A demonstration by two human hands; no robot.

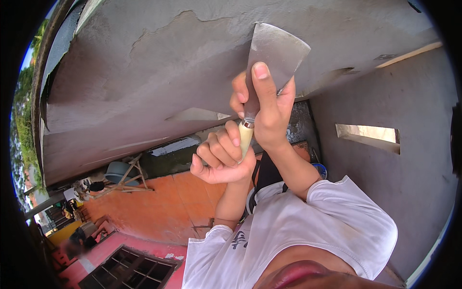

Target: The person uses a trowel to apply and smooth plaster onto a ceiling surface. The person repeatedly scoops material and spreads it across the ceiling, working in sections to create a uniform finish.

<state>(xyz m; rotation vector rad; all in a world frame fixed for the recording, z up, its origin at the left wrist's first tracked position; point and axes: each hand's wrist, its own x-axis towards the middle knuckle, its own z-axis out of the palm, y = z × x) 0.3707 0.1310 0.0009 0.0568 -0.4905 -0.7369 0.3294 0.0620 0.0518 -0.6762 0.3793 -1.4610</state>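
Note:
A putty knife (276, 50) with a wide, smudged metal blade points upward against a grey plastered surface (192, 62). Its blade edge lies close to the plaster, and I cannot tell whether they touch. Around the pale yellow handle (245, 137) the fingers of my left hand (224, 151) are wrapped. Higher up, my right hand (272, 103) grips the lower blade, its thumb flat on the metal face and its other fingers partly hidden behind. A ragged, raised line in the plaster runs left of the blade.
At right, a grey wall (414, 101) has a narrow slot opening (370, 137). Left and lower are a grey basin (120, 172) on a wooden stand (132, 180), an orange surface (168, 207), a dark-paned window (130, 269) and another person (84, 238). A blue bucket (320, 170) stands behind my right arm.

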